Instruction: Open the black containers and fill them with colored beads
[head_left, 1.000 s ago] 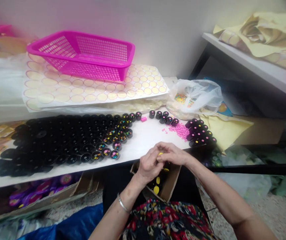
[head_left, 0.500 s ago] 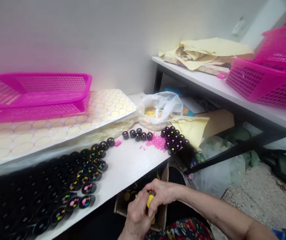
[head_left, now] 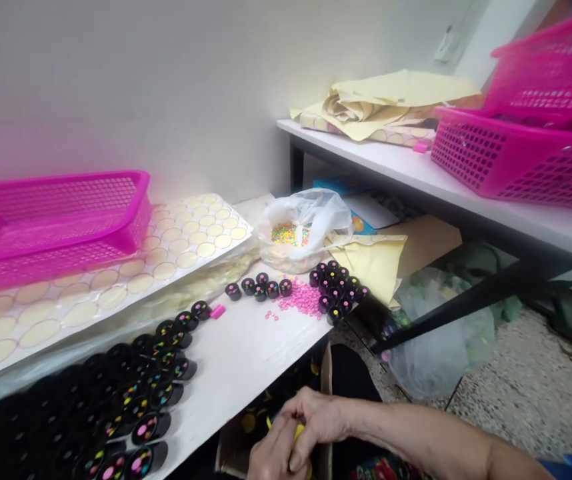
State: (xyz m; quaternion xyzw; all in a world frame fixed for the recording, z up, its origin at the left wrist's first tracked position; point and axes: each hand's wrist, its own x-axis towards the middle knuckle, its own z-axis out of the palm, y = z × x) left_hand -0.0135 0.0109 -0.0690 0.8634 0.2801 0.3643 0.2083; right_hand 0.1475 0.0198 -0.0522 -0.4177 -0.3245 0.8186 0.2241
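Note:
Both hands meet at the bottom edge over an open cardboard box [head_left: 229, 448] in my lap. My left hand [head_left: 272, 460] and my right hand [head_left: 319, 419] are closed together on a small yellow piece [head_left: 298, 432]; more yellow pieces lie in the box. Just left of the hands, rows of small black caps [head_left: 131, 393] with coloured beads inside cover the white table [head_left: 246, 350].
A heap of pink beads [head_left: 302, 303] lies between two groups of black caps [head_left: 337, 288]. Behind them sits a plastic bag of mixed beads [head_left: 296, 230]. Pink baskets rest on round-sticker sheets [head_left: 176, 243] at left and on a higher shelf [head_left: 516, 160] at right.
The view has swung right and up, so the hands and box now sit at the bottom edge. The hands stay closed together on the yellow piece.

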